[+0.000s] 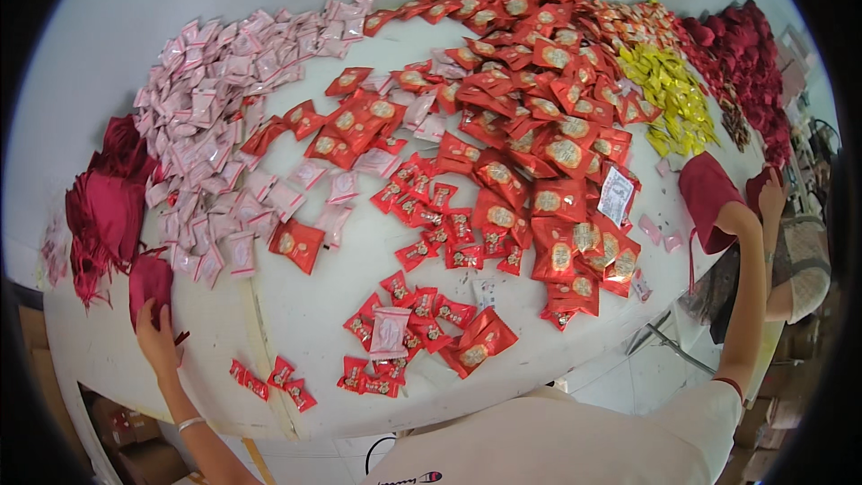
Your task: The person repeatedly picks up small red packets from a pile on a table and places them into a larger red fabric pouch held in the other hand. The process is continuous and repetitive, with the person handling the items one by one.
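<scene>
At the table's left edge, my left hand (156,339) is closed on a small dark red cloth pouch (151,282); dark cords hang by the fingers. Right beside it lies a stack of matching dark red pouches (112,207) with stringy ends. Far to the right, my right hand (738,219) grips another dark red pouch (706,187) over the table's edge, a drawstring dangling from it. The fingers of that hand are mostly hidden by the cloth. Small red wrapped candies (287,383) lie on the table to the right of my left hand.
Pale pink packets (202,81) heap at the left, larger red packets (557,139) in the middle, yellow-wrapped candies (669,94) at the right. More dark red pouches (750,63) pile at the far right. Another person's hand (770,196) holds a dark pouch beside my right hand.
</scene>
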Tool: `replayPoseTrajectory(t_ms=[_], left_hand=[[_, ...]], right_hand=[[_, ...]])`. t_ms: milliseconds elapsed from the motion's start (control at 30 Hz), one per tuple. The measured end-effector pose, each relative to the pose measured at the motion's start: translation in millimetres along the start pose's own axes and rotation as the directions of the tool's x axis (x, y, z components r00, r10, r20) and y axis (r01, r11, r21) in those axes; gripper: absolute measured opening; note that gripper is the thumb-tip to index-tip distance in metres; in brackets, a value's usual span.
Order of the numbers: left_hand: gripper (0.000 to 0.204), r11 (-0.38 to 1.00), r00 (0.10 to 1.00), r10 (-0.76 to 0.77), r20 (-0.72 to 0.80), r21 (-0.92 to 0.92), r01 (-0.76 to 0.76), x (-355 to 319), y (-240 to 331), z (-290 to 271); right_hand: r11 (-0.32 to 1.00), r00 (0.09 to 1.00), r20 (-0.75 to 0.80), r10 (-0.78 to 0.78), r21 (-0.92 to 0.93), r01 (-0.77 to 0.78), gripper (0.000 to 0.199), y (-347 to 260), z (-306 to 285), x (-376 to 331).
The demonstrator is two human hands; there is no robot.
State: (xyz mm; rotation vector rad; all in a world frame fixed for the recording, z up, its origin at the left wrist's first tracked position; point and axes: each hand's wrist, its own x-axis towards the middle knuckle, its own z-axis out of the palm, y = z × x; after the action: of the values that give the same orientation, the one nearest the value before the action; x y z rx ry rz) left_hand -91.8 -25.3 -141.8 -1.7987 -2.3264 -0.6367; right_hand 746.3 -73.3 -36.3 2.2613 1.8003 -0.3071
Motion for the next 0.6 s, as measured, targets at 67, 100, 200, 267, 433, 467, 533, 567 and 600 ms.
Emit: replayPoseTrajectory(t_ms=[67,100,200,267,433,467,533,567,600], left_hand=[[0.022,0.998,0.999,0.027,0.019,-0.053,-0.026,7.1,6.7,-2.0],[0.022,0.999,0.998,0.044,0.046,-0.031,-0.042,10.9,-2.7,-1.9],[0.019,1.000,0.998,0.010,0.059,0.026,-0.012,12.1,-19.5,-7.7],[0.019,0.996,0.993,-0.087,0.080,0.031,0.084,17.9,-21.3,-17.0],[0.020,0.996,0.901,-0.018,-0.433,0.071,0.054,40.9,-34.6,1.7],[0.021,0.991,0.863,-0.028,-0.505,0.096,0.088,43.9,-26.1,-3.6],[0.024,0.996,0.832,-0.057,-0.552,0.030,0.089,56.0,-21.6,-27.9],[0.025,0.998,0.793,-0.055,-0.607,0.000,0.069,58.6,-39.2,-42.1],[0.027,0.998,0.756,-0.057,-0.652,-0.041,0.039,62.8,-33.9,-51.7]], right_hand=[[0.998,0.978,0.206,0.005,0.064,-0.019,0.018,-18.6,-19.0,-12.0],[0.993,0.961,0.275,-0.007,0.111,-0.025,0.016,-32.4,-35.4,-15.1],[0.937,0.937,0.313,-0.153,0.348,0.037,0.015,-73.3,-76.1,-6.8],[0.907,0.988,-0.062,-0.141,0.392,0.154,0.022,-109.1,-83.8,24.6],[0.822,0.692,-0.498,-0.522,-0.078,0.564,0.051,-177.6,-46.4,151.1],[0.854,0.755,-0.447,-0.479,-0.040,0.518,0.052,-185.3,-38.9,172.9],[0.891,0.842,-0.346,-0.413,0.038,0.452,0.056,-186.6,-27.5,210.2],[0.900,0.835,-0.363,-0.414,-0.028,0.435,0.054,-195.1,-27.1,216.0],[0.912,0.833,-0.377,-0.405,-0.099,0.399,0.052,-201.1,-26.6,218.7]])
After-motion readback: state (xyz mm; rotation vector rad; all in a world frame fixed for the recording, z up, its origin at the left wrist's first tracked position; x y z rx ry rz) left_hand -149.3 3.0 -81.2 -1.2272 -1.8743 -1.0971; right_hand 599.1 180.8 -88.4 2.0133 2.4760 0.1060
